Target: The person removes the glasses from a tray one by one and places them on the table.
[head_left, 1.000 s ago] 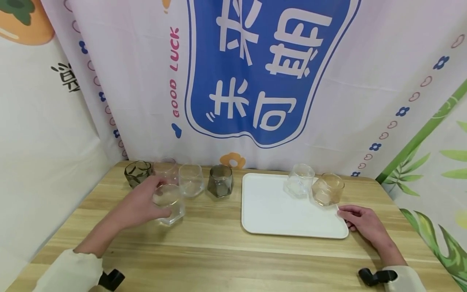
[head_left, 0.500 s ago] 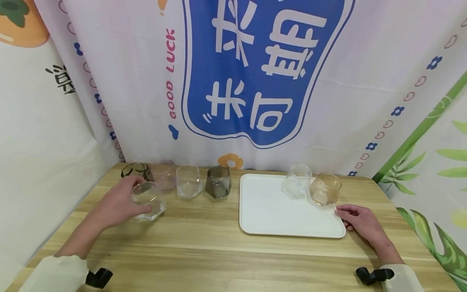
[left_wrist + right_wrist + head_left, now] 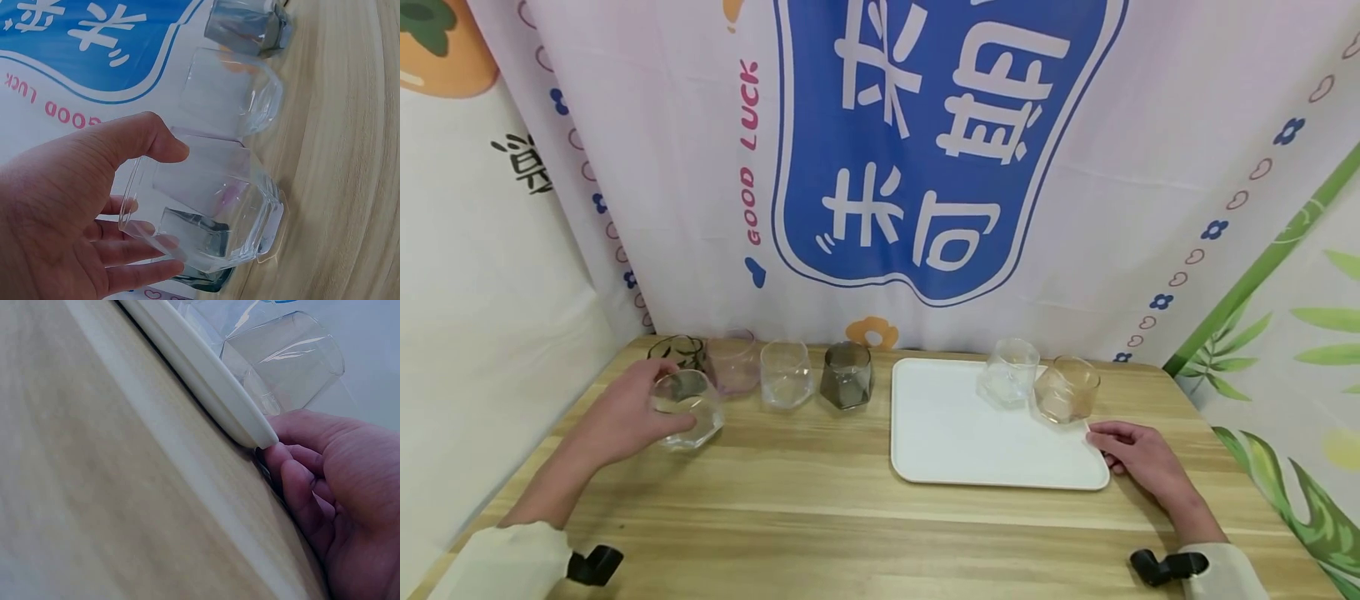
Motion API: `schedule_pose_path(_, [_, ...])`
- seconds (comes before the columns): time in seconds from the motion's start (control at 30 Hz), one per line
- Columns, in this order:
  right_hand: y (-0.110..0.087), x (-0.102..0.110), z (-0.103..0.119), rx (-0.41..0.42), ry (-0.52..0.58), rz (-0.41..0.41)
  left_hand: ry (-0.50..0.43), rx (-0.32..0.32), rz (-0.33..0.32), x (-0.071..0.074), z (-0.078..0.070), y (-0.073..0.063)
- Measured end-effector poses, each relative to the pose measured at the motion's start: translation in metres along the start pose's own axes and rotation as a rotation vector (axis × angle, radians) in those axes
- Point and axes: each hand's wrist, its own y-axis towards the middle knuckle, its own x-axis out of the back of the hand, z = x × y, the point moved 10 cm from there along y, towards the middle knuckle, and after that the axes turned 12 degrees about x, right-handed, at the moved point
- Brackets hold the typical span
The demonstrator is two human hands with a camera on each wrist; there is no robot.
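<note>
In the head view my left hand (image 3: 628, 417) holds a clear faceted glass (image 3: 688, 417) at the left of the table, thumb on the near side and fingers round the far side. The left wrist view shows the same glass (image 3: 212, 187) tilted on its side in the picture, with the thumb near its rim. At the right, my right hand (image 3: 1138, 458) grips the corner area of a white rectangular tray (image 3: 985, 450). The right wrist view has its curled fingers (image 3: 297, 481) at the tray's edge (image 3: 219, 394). A clear glass (image 3: 1011, 375) and an amber glass (image 3: 1066, 392) stand on the tray.
Along the table's back edge stand a dark patterned glass (image 3: 677, 350), partly behind my left hand, a pinkish glass (image 3: 735, 362), a clear glass (image 3: 786, 375) and a smoky grey glass (image 3: 847, 375). A printed cloth (image 3: 820, 308) hangs directly behind the wooden table (image 3: 820, 533).
My left hand has moved left with the clear glass, from in front of the pinkish glass to in front of the dark patterned one. The right hand stays at the tray's edge.
</note>
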Motion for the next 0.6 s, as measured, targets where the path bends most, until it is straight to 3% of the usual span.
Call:
schedule_pose_path(0.37, [-0.0004, 0.0, -0.0008, -0.005, -0.006, 0.003, 0.005, 0.012, 0.013, -0.0016, 0.0099, 0.0001])
schedule_pose_path(0.6, [0.0008, 0.0, -0.0018, -0.002, -0.007, 0.0, -0.017, -0.003, 0.059, -0.0038, 0.0083, -0.0014])
